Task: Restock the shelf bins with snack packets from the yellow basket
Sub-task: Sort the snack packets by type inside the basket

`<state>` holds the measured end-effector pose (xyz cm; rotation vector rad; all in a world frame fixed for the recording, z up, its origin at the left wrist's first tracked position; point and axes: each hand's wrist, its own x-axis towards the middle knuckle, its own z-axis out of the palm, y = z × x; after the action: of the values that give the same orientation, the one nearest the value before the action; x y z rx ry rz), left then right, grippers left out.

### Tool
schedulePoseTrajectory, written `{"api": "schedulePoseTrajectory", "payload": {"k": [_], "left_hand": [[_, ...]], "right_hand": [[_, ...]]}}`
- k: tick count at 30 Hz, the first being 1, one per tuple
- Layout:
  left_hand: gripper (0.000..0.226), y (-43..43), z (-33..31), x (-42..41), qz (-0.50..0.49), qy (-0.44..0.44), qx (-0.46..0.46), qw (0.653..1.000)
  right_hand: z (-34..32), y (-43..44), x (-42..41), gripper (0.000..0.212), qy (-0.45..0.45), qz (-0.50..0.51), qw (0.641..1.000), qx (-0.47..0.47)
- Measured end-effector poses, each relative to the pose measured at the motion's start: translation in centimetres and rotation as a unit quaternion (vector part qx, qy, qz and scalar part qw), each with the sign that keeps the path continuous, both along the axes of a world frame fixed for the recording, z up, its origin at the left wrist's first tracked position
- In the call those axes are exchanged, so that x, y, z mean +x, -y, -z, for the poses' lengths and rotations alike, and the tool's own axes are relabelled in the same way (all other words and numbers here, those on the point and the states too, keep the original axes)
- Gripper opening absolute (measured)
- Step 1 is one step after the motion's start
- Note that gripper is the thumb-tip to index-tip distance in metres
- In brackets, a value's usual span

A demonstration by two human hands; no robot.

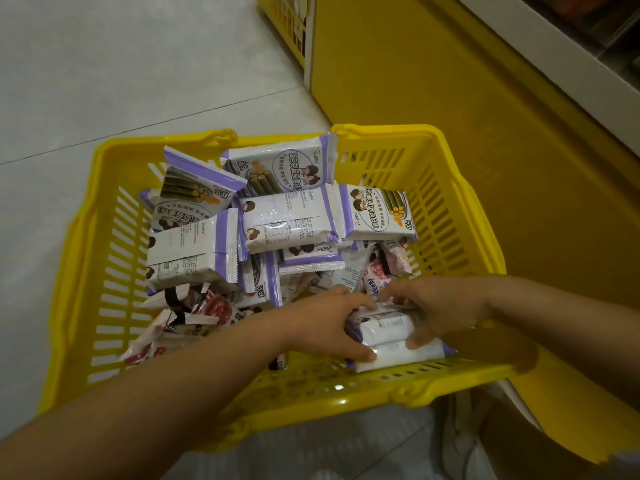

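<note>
Left of the left hand's fingers, in the near-left corner of the yellow basket [114, 147], lies a jumble of red-and-white packets [218, 306], some tipped against the slotted wall. Beyond those fingers, toward the far wall, purple-and-white snack packets [291, 220] are heaped loosely, some face up with their printed fronts showing and others turned to their text-covered backs. The left hand [325, 323] reaches in over the near rim; its fingers [356, 301] curl over the top of a small stack of packets [381, 327], and its thumb lies along the left end of the lower packet. The stack sits directly between the two hands, touching both, close against the basket's near wall toward the right corner, and shows at least two white packets with purple ends, one on the other. The right hand [440, 306] grasps the stack from the other side, its fingers bent over the top edge close to the left fingertips and its thumb pressed on the near face where the two packets meet. Just beyond the right fingers lie a few pink-and-white packets [377, 271]. Right of the right hand, outside the basket, stands a yellow shelf base [433, 64] on the pale tiled floor [104, 81].
</note>
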<state>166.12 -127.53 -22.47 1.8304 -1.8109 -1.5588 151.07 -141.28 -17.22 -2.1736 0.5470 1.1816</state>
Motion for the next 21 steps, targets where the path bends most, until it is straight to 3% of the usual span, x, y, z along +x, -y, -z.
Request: {"api": "schedulePoseTrajectory", "payload": {"k": [4, 6, 10, 12, 16, 21], "left_hand": [[0.06, -0.7, -0.5, 0.2, 0.009, -0.098, 0.07, 0.993], [0.055, -0.7, -0.8, 0.2, -0.007, -0.108, 0.091, 0.99], [0.049, -0.3, -0.5, 0.4, -0.042, -0.081, 0.077, 0.993], [0.041, -0.2, -0.3, 0.4, -0.055, -0.092, 0.073, 0.992], [0.036, -0.1, 0.1, 0.9, -0.092, -0.13, 0.077, 0.984], [0.033, -0.2, 0.3, 1.5, -0.102, -0.155, 0.086, 0.979]], "right_hand": [[-0.7, -0.5, -0.1, 0.063, -0.05, -0.036, 0.998, 0.028], [-0.7, -0.2, 0.3, 0.064, -0.046, -0.012, 0.999, 0.02], [1.6, 1.5, 2.0, 0.056, 0.088, 0.044, 0.981, -0.169], [3.3, 1.7, 2.5, 0.054, 0.087, 0.019, 0.966, -0.242], [6.2, 2.0, 3.2, 0.065, 0.067, -0.021, 0.952, -0.297], [7.4, 2.7, 4.1, 0.054, 0.119, 0.026, 0.942, -0.311]]}}
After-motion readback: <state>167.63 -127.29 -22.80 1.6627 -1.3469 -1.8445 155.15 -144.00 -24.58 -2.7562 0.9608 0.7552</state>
